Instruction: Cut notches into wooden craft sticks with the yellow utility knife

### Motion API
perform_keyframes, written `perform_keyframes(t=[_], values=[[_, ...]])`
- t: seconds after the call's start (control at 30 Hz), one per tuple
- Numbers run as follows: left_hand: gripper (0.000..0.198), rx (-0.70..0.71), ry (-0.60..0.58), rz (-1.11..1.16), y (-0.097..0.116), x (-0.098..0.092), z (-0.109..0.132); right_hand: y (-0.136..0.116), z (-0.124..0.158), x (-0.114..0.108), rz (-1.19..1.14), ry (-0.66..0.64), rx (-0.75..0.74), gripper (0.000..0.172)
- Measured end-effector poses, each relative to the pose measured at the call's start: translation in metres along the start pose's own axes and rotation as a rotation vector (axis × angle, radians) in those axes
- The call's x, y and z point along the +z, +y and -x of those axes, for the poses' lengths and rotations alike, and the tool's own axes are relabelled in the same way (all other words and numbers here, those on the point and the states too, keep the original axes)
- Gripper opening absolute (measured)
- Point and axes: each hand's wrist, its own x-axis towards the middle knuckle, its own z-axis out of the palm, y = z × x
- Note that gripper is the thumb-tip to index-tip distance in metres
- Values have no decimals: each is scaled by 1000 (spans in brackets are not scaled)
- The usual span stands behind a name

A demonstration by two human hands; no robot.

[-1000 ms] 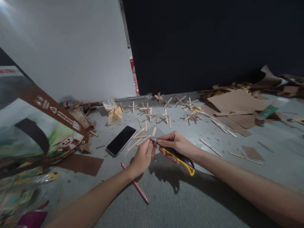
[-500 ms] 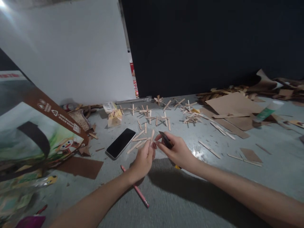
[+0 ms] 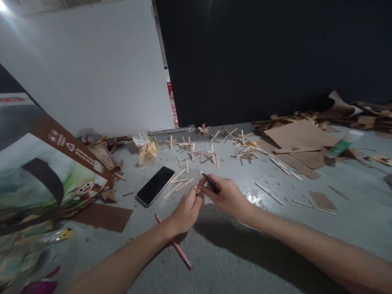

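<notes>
My left hand is closed around a small wooden craft stick, whose pale upper end sticks up beyond the fingers. Against its fingertips sits my right hand, gripping a dark utility knife with the tip pointing up and left by the stick. Most of the knife is hidden in the palm. Just left of the hands lie several loose craft sticks and a black-screened phone. A pink pencil rests on the table beneath my left wrist.
Small crossed-stick pieces stand farther back. Brown cardboard and a green-and-white glue stick are at the right. A printed bag leans in from the left, beside a flat cardboard scrap. Black and white panels border the back.
My hands have come closer together, and the left has turned slightly. The craft stick leans less and shows beside the knife tip. The yellow part under my right hand no longer shows.
</notes>
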Motion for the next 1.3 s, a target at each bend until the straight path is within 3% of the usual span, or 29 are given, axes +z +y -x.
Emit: perform_keyframes(t=[0.3,0.57,0.87,1.1,1.3], values=[[24,-36,-13,58,-6,1,0,2,0,1,25,-35,19,14],[41,-91,153,338,-7,3,-7,0,0,2,-107,-19,-30,16],[42,-38,111,266,-5,3,-5,0,-5,1,-167,58,24,21],[27,34,-42,27,-11,-1,1,-5,-6,0,-300,41,98,27],[32,60,-56,23,-8,-1,0,-5,-6,-2,-396,9,104,33]])
